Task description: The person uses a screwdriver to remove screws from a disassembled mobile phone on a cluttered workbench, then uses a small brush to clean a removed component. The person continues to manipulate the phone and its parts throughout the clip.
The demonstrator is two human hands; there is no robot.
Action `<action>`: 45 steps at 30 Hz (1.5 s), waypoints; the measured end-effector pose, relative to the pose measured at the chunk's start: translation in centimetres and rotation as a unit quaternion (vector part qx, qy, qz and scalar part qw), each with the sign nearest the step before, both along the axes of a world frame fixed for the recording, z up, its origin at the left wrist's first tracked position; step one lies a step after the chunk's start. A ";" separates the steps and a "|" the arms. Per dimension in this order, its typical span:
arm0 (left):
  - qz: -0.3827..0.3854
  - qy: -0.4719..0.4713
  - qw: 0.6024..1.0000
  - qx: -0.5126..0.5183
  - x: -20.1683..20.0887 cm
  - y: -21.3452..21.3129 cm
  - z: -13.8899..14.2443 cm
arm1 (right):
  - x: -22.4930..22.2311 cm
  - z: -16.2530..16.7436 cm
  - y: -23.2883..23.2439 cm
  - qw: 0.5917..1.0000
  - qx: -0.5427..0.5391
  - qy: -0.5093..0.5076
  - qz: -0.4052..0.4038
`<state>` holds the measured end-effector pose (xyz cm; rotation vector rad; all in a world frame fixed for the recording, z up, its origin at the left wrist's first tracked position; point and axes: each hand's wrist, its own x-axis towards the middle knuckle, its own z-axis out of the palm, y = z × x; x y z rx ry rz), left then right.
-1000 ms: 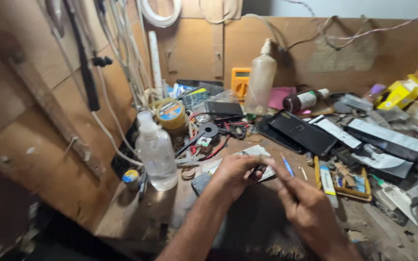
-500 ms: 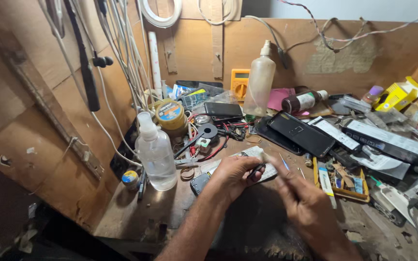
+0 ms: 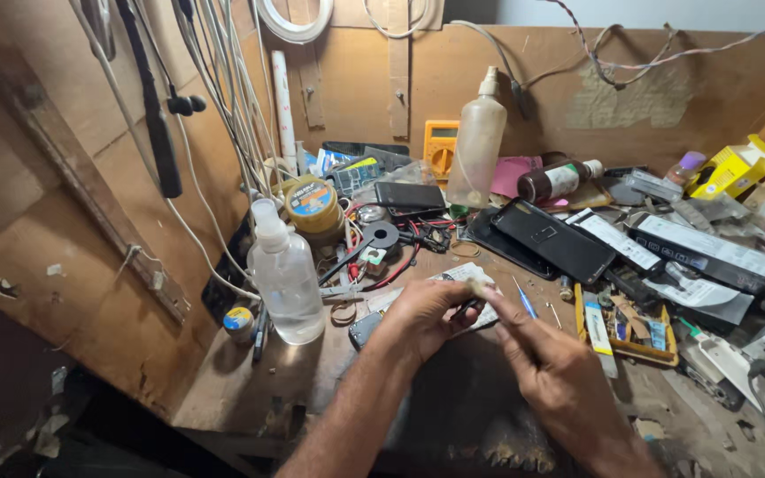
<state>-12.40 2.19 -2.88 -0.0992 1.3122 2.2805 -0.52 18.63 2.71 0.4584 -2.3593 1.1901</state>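
My left hand [image 3: 427, 312] and my right hand [image 3: 546, 365] meet over the middle of a cluttered wooden workbench [image 3: 250, 389]. The fingertips of both hands pinch a small pale object [image 3: 475, 285] between them; its shape is too small to make out. Under the left hand lies a dark phone-like part [image 3: 363, 329] on a pale sheet. A thin blue-handled tool [image 3: 524, 303] lies on the bench just past my right fingers. A clear plastic bottle [image 3: 285, 274] stands upright to the left of my left hand.
A tall spray bottle [image 3: 475, 142], an orange multimeter [image 3: 440, 149] and a brown bottle [image 3: 558, 180] sit at the back. A black phone back [image 3: 549, 237] lies beyond my hands. A yellow parts tray [image 3: 626, 323], boxes and cables crowd the right. Wires [image 3: 223, 106] hang at left.
Both hands have stayed together over the bench, with only small finger shifts on the pale object. The view has tilted slightly.
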 end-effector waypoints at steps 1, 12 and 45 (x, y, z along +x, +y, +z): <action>-0.002 -0.005 1.000 0.007 -0.1 -0.1 0.0 | -0.2 0.1 0.1 0.999 0.003 -0.033 -0.025; -0.016 0.033 0.999 0.005 -0.1 -0.3 -0.7 | -0.3 -1.0 0.2 0.995 0.010 -0.068 -0.067; -0.016 0.011 1.000 -0.023 -0.1 0.2 0.4 | -0.1 -0.3 0.7 0.942 0.176 -0.236 -0.162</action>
